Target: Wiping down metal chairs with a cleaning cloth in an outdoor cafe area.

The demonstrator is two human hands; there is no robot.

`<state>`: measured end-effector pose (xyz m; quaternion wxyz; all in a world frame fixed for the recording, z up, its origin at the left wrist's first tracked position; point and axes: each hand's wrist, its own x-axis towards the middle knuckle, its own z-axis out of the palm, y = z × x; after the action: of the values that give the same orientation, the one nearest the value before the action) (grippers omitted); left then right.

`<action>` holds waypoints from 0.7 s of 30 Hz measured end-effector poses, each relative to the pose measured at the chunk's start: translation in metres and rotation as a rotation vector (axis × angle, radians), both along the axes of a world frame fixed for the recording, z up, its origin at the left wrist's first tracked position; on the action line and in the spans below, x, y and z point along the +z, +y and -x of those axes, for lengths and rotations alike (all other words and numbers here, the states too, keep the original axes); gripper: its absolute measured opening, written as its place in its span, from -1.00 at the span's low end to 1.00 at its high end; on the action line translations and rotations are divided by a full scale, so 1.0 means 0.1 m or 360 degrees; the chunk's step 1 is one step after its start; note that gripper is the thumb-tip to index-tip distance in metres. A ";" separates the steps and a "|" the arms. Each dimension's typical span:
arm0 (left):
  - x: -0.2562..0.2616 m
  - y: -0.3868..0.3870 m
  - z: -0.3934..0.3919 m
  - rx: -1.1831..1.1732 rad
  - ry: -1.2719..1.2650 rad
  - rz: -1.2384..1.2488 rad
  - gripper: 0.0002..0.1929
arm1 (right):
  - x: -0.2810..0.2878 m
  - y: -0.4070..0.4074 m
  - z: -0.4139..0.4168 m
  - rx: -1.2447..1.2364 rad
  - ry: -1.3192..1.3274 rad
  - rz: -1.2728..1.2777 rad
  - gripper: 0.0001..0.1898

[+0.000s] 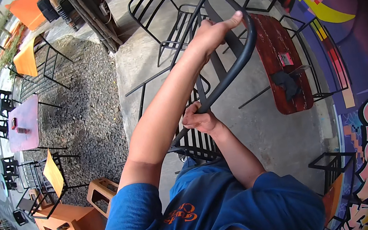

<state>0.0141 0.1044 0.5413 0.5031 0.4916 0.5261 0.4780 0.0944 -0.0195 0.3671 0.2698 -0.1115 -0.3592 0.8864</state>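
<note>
A black tubular metal chair is tilted up in front of me, its slatted backrest frame nearest my hands. My left hand reaches across to the far part of the backrest. Its thumb stretches onto the curved outer tube, and its other fingers are partly hidden around the frame. Lower down, my right hand grips the near side of the same tube with curled fingers. Black seat slats show below that hand, close to my blue shirt. Part of the chair is hidden by my left forearm.
Another black metal chair stands beyond on the concrete floor. To the right, a dark red table bears a dark cloth, near a painted wall. Gravel, an orange cabinet and a brown stool lie left.
</note>
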 end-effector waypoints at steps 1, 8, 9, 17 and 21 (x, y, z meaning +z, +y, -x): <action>-0.05 0.06 -0.10 0.0001 -0.0283 0.0170 -0.02 | -0.03 -0.05 -0.03 0.0016 -0.0041 0.0079 -0.73; 0.01 -0.33 -0.47 0.0101 -0.0191 0.0341 -0.26 | -0.01 -0.16 -0.40 0.0305 -0.0662 -0.0730 -0.42; 0.02 -0.42 -0.46 0.0111 -0.0221 0.0355 -0.36 | -0.07 -0.15 -0.59 0.0331 -0.0839 -0.1098 -0.17; -0.66 -0.69 -0.55 0.0407 -0.0151 0.0774 -0.54 | -2.02 0.47 -2.05 -0.0780 -0.1435 0.0225 -0.24; -1.15 -0.41 -0.68 0.0213 -0.0558 0.0759 -0.59 | -3.16 0.04 -2.36 -0.0675 -0.1504 0.0142 -0.34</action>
<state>0.0825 0.0631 0.4259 0.6548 0.2339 0.5599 0.4506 0.3309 -0.0151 0.0516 0.2469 -0.5812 -0.3732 0.6797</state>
